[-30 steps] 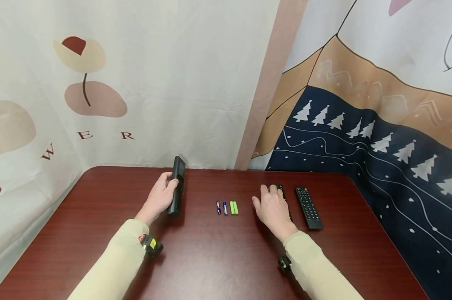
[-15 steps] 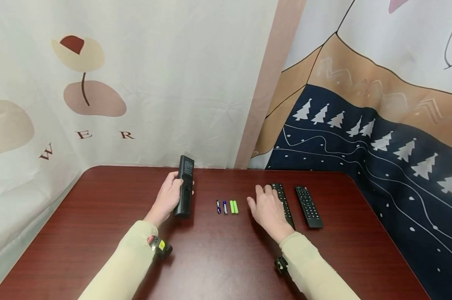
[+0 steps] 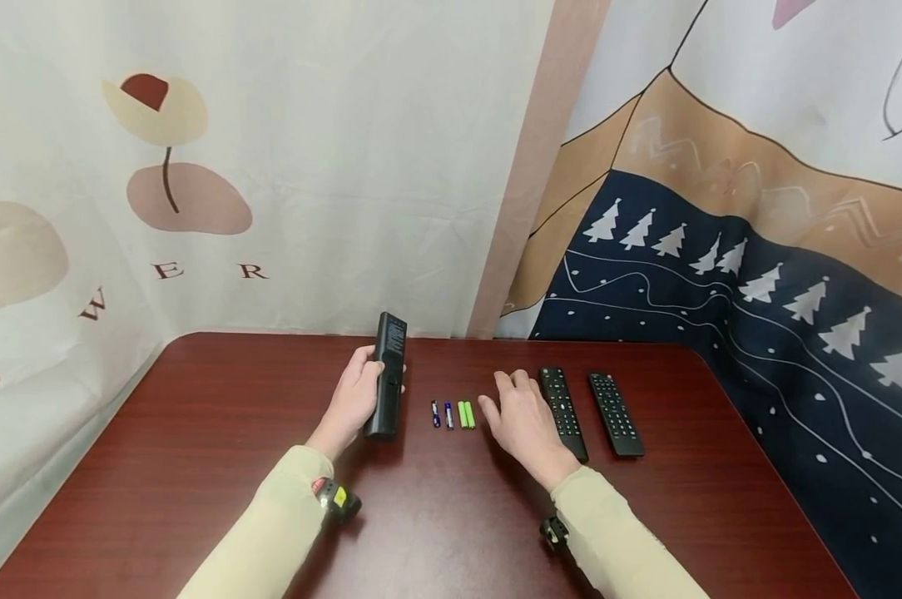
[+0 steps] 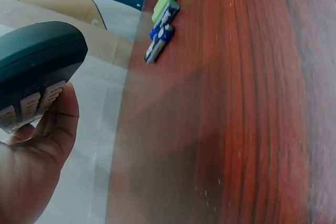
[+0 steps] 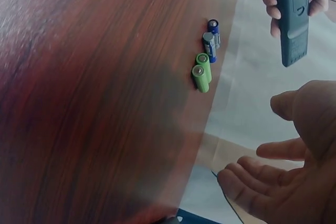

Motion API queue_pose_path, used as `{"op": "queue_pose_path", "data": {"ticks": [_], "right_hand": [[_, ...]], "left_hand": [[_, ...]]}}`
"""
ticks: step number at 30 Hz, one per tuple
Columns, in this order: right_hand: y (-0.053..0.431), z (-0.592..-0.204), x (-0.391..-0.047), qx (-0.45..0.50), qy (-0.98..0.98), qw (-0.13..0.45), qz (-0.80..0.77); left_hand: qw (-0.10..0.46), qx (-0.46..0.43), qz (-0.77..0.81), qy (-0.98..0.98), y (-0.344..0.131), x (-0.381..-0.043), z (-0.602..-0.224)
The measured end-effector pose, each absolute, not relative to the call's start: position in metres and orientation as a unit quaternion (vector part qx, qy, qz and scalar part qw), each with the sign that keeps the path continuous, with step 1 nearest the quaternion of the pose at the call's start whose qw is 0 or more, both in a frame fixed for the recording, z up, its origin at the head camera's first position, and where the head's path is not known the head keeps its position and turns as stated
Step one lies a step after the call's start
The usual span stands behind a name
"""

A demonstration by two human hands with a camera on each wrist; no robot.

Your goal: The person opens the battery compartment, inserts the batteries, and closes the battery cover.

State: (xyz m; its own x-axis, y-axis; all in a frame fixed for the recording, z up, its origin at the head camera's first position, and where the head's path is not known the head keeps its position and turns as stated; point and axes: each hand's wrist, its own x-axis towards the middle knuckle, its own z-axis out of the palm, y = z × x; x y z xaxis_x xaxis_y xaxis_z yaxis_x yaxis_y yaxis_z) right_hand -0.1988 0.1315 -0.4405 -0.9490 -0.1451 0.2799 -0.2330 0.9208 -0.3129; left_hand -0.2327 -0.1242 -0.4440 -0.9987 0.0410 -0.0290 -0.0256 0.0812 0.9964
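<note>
My left hand (image 3: 349, 399) grips a black remote control (image 3: 389, 378), thumb on one side and fingertips round the other. Its back, with a printed label at the top, faces the head camera; the left wrist view shows its buttons (image 4: 30, 103) on the underside. My right hand (image 3: 523, 423) is over the table with fingers spread and nothing in them, thumb towards the batteries. Between the hands lie two blue-and-silver batteries (image 3: 448, 415) and a side-by-side pair of green batteries (image 3: 467, 414).
Two more black remotes lie buttons up on the right: one remote (image 3: 562, 408) beside my right hand, another remote (image 3: 616, 414) farther right. The dark red wooden table (image 3: 451, 524) ends at a white curtain (image 3: 331, 208) behind and a patterned cloth (image 3: 721, 308) at right.
My left hand has moved right with the remote, turning its back more towards the head camera. My right hand has shifted left, uncovering the remote it was overlapping.
</note>
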Motion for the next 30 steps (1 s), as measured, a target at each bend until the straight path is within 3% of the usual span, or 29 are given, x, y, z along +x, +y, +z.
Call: {"op": "queue_pose_path", "data": {"ticks": [30], "right_hand": [[0.102, -0.445, -0.191, 0.234, -0.896, 0.153, 0.344]], "left_hand": [[0.036, 0.010, 0.712, 0.701, -0.094, -0.226, -0.444]]}}
